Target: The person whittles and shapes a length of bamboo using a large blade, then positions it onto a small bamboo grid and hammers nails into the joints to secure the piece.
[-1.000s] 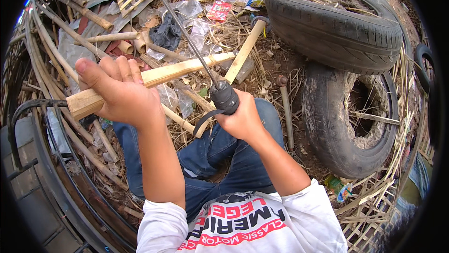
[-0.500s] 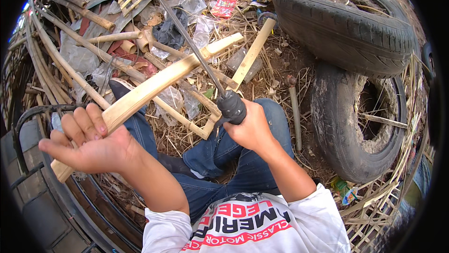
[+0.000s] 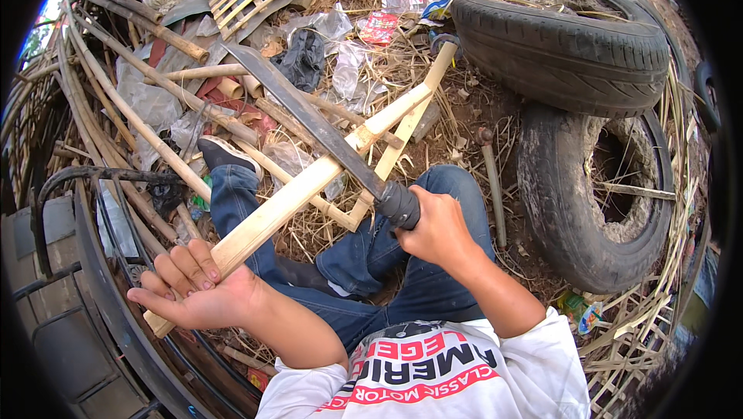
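A seated person holds a split bamboo slat in one hand and a long machete in the other, above their jeans-clad legs.

The left hand (image 3: 197,291) is curled loosely around the near end of the bamboo slat (image 3: 309,183), fingers partly spread, palm up. The slat runs up and to the right, away from the body, over the knees. The right hand (image 3: 437,229) is closed tightly on the machete's black handle (image 3: 398,204). The machete (image 3: 309,121) has a dark blade that points up and left and crosses the slat, resting on it just beyond the right hand. Two worn tyres (image 3: 573,40) lie to the right. Bamboo poles (image 3: 147,121) and plastic litter cover the ground ahead.
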The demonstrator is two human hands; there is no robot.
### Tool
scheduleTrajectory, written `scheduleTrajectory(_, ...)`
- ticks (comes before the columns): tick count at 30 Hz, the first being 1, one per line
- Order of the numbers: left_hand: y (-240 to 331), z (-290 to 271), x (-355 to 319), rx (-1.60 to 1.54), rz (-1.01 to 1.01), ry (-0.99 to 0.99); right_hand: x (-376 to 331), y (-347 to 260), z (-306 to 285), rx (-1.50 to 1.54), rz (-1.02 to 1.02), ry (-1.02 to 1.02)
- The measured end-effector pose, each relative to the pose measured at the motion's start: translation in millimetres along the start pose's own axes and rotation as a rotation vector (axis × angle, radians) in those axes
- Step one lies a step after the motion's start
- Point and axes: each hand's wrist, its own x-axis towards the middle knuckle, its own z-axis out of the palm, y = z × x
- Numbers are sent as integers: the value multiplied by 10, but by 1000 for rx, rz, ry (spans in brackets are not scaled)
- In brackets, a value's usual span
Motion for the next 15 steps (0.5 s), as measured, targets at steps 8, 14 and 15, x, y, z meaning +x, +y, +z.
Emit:
scheduleTrajectory(8,188,84,-206,49,40,-66,-67,25,26,-77,5,17)
scheduleTrajectory(14,295,189,-84,86,79,-175,-182,-231,203,79,-61,-113)
scheduleTrajectory(15,252,284,-38,67,77,-155,-85,-171,287,139,-70,-50)
